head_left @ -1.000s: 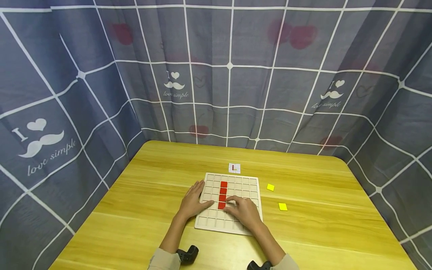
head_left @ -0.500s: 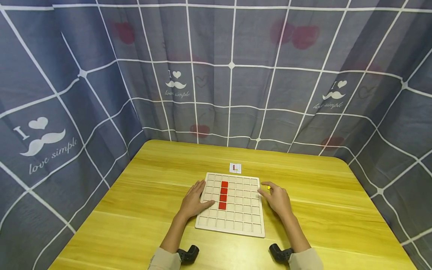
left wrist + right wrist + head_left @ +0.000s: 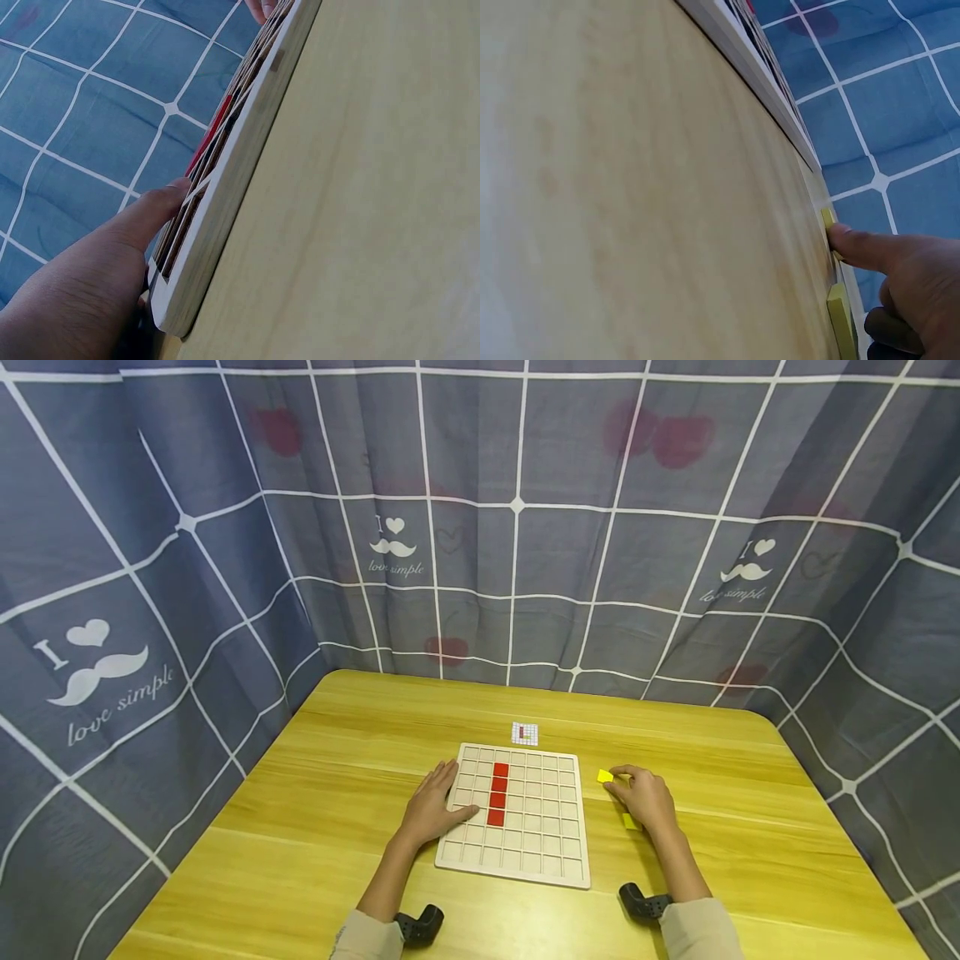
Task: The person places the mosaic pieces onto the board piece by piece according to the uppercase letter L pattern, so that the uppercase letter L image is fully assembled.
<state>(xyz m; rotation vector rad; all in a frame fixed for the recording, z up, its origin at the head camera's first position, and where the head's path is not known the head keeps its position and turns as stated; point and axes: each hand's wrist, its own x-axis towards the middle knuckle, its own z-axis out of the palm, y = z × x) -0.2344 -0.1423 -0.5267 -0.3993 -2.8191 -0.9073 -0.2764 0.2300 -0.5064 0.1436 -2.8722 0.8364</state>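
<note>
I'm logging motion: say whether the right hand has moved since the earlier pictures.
Yes: the right hand went rightward, off the grid board, to the far yellow tile.

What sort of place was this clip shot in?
Probably a makeshift recording booth: patterned curtains hang on three sides of a wood-grain table, which holds a gridded board and a small printed card.

Passable gap between board [image 3: 551, 825] and yellow tiles [image 3: 604, 776] (right fingers [image 3: 624, 770] obstruct one).
</note>
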